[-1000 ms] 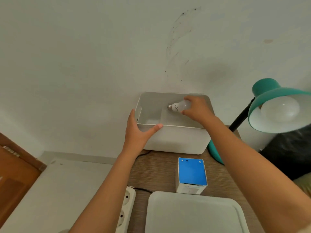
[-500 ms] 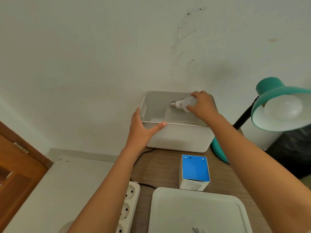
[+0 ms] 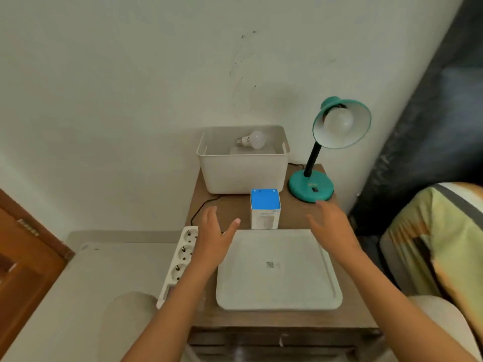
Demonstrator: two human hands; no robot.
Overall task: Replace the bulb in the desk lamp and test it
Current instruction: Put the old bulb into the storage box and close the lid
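Left hand (image 3: 213, 235) and right hand (image 3: 330, 223): fingers spread, empty, above table (image 3: 347, 313) centre. Loose bulb (image 3: 252, 139) in bin (image 3: 243, 176), rear edge. Lamp (image 3: 339, 124), rear right corner, bulb fitted, unlit. Risk: untested; unplugged cord gives false failure. Box (image 3: 265, 207) may topple.

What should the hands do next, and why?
Probably both open hands, the left hand and the right hand, should take hold of the white lid between them and carry it to the bin. A loose bulb lies in the bin, the lamp already has a bulb in it, and neither hand holds anything.
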